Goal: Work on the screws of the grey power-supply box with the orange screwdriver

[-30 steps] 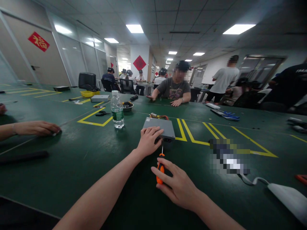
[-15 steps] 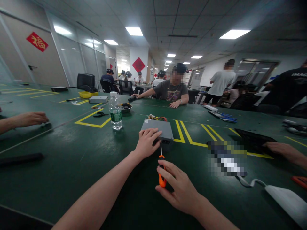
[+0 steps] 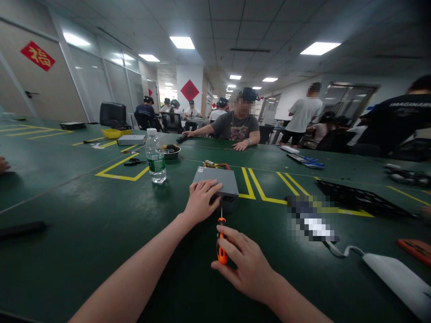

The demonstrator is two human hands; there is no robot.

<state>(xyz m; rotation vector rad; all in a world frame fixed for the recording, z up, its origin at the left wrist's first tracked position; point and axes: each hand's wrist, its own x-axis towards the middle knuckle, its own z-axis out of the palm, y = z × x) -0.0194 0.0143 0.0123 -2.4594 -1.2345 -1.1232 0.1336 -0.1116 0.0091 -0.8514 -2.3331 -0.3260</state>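
**Two hands on one screw: driver set against the grey box**

Both hands work at the centre of the frame. The left hand (image 3: 201, 200) lies palm-down, fingers spread, on the near corner of the grey metal box (image 3: 217, 181), pressing it against the green table (image 3: 84, 233). The right hand (image 3: 244, 262), in the lower middle, closes its fingers around the orange handle of the screwdriver (image 3: 221, 240); the thin shaft points away from the camera, and its tip meets the box's near face, just right of the left thumb.

Judging from this, the step in hand is driving or loosening a screw on that near face; whether the tip is truly seated in a screw head is too small to tell. The next move would call for keeping the shaft in line with the screw, steady pressure from the left hand so the box does not slide, and a twist of the right wrist.

Coloured wires (image 3: 215, 164) show at the box's far edge. A water bottle (image 3: 156, 157) stands to the left of it, well apart. A seated person (image 3: 235, 128) rests both arms on the far side.
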